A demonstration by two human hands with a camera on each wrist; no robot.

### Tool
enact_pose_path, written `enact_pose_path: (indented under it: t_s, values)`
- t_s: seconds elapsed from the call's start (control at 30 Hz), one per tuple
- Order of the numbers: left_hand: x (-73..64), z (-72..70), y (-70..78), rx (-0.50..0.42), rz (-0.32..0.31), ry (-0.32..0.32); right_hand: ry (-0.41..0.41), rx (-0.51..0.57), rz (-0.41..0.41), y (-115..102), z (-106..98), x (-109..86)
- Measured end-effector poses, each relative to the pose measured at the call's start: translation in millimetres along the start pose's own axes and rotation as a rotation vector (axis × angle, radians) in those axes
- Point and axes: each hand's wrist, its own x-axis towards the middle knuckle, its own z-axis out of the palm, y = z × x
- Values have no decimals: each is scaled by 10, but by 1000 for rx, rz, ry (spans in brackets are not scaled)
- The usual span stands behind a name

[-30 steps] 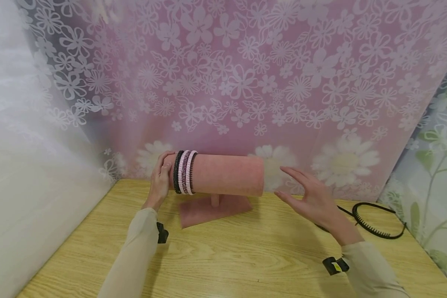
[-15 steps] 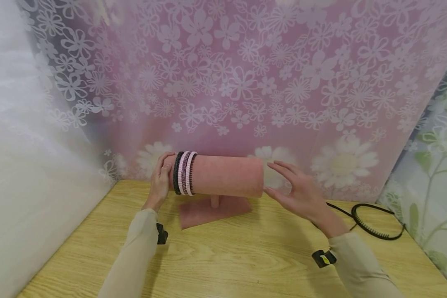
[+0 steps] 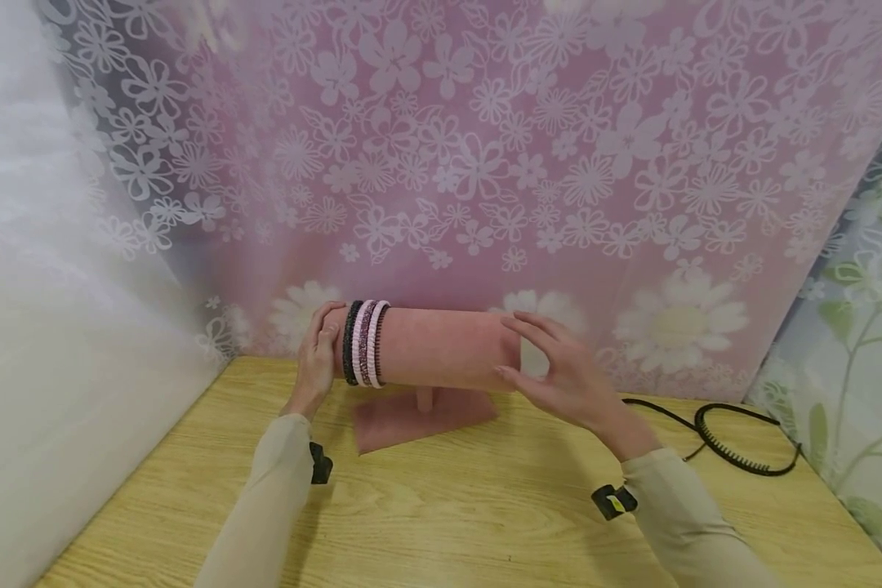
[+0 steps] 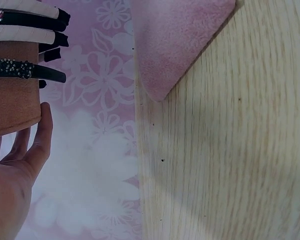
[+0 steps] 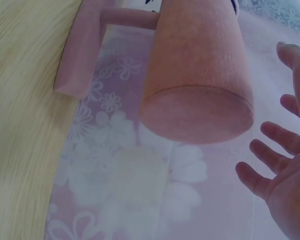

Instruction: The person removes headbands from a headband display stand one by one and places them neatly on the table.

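Note:
A pink velvety headband stand (image 3: pixel 441 347), a horizontal cylinder on a flat base (image 3: pixel 452 416), stands near the back of the table. Several headbands (image 3: pixel 366 343), one dark and glittery, others pale pink or purple, sit side by side near its left end. My left hand (image 3: pixel 314 363) grips that end; in the left wrist view its fingers (image 4: pixel 45 125) curve against the cylinder, beside the dark headband (image 4: pixel 20 69). My right hand (image 3: pixel 569 376) is at the right end, fingers spread and holding nothing. The right wrist view shows a gap between its fingers (image 5: pixel 272 135) and the cylinder.
Black toothed headbands (image 3: pixel 742 445) lie on the wooden table (image 3: pixel 441 523) at the right. A pink floral curtain (image 3: pixel 485 163) hangs right behind the stand. A white sheet (image 3: pixel 59 286) bounds the left side and a leaf-patterned curtain (image 3: pixel 867 367) the right.
My right hand has moved left, from clear of the stand's right end to overlapping it in the head view. My left hand, the stand and its headbands have stayed put.

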Motion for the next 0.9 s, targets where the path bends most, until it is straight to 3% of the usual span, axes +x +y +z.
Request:
enact_pose_path:
  t_s: [0.23,0.33,0.67,0.9]
  values:
    - [78,30,-267,9,12,22,3,-29,-27,-26,72,100]
    - [82,37,-290,18,23,30,2,-50,-32,-37,100,142]
    - [86,38,-249,3,18,14,-2,-54,-120,-103,163,295]
    - [-5,-4,-4,0,-29,-7,-41,-25,-126,-174,234,395]
